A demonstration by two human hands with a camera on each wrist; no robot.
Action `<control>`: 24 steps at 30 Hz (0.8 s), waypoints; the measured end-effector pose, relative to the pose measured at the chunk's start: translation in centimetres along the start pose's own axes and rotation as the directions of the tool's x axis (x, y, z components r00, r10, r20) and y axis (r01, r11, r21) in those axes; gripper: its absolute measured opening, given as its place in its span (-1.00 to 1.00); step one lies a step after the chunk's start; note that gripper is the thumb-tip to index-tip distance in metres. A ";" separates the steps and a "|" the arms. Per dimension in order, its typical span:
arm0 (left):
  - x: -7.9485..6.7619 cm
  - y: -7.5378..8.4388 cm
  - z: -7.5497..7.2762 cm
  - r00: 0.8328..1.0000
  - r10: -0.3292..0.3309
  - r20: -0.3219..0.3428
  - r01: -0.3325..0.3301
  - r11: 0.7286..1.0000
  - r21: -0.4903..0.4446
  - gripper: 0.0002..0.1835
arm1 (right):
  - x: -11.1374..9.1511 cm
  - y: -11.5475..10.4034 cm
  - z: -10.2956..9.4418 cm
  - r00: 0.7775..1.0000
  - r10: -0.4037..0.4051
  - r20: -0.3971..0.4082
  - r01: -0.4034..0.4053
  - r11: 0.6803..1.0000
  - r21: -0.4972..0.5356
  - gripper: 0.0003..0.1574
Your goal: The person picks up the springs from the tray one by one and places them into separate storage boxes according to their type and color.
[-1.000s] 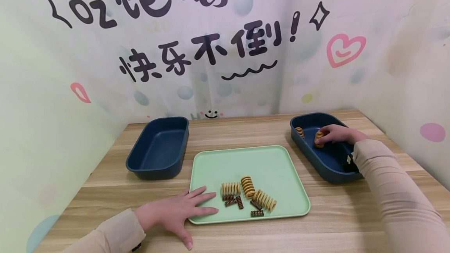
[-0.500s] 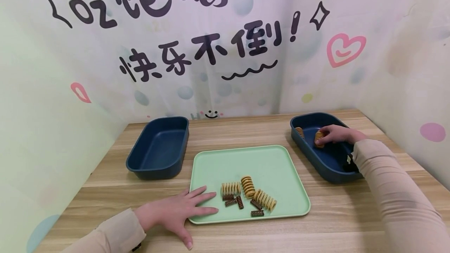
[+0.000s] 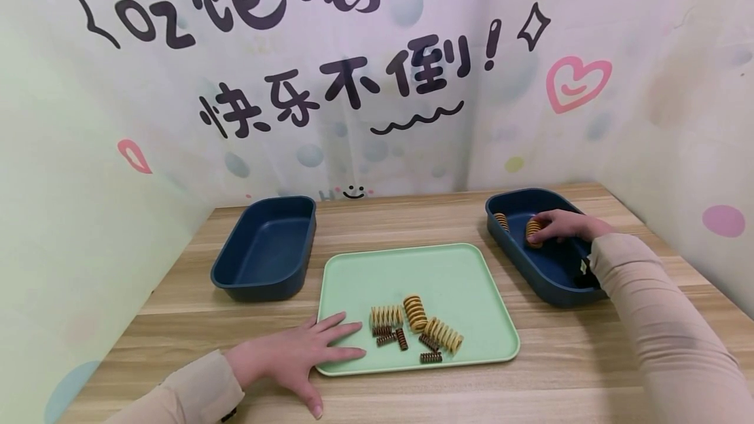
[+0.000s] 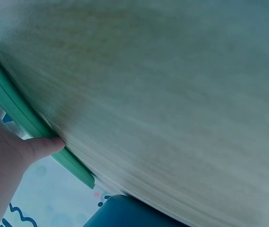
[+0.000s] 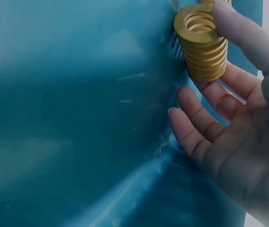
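Inside the right-hand blue bin (image 3: 548,290), my right hand (image 3: 562,224) pinches a yellow coil spring (image 3: 533,233) between thumb and fingers. In the right wrist view the spring (image 5: 203,52) shows its flat ring end, and the lower fingers of the hand (image 5: 234,118) curl loosely below it. A second yellow spring (image 3: 502,221) lies by the bin's left wall. My left hand (image 3: 300,352) is spread flat at the left edge of the light green tray (image 3: 471,280), fingers over its rim. On the tray lie several yellow springs (image 3: 415,314) and several small dark brown springs (image 3: 430,358).
Another blue bin (image 3: 265,247) stands at the back left of the wooden table (image 3: 389,228). A printed curtain (image 3: 353,149) hangs behind the table, and pale walls close in both sides.
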State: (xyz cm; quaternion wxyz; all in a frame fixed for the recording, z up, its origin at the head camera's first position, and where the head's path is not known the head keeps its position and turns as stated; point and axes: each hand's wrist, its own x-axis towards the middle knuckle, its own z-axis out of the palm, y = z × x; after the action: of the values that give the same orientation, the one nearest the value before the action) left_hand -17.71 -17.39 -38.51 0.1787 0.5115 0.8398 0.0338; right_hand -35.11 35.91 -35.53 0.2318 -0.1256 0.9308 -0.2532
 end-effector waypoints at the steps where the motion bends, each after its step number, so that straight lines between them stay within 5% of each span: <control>1: 0.0 0.0 0.0 1.000 0.000 -0.001 0.000 1.000 0.001 -0.02 | 0.0 0.0 0.0 1.000 0.001 0.002 -0.001 1.000 0.006 -0.10; 12: 0.0 0.0 0.2 1.000 0.006 -0.007 -0.005 1.000 0.014 -0.01 | -0.2 0.0 -0.1 1.000 -0.025 -0.017 0.027 0.997 0.076 -0.09; 24: -0.1 -0.1 0.0 1.000 -0.006 0.000 0.006 1.000 -0.006 -0.02 | -1.6 -1.3 -1.6 0.984 -0.100 -0.145 0.120 0.983 0.136 -0.16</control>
State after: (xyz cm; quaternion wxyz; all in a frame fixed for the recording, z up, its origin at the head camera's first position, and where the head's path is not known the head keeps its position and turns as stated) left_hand -17.73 -17.46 -38.53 0.1805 0.5085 0.8412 0.0360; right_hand -34.33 36.03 -33.04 0.1611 -0.1423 0.9155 -0.3402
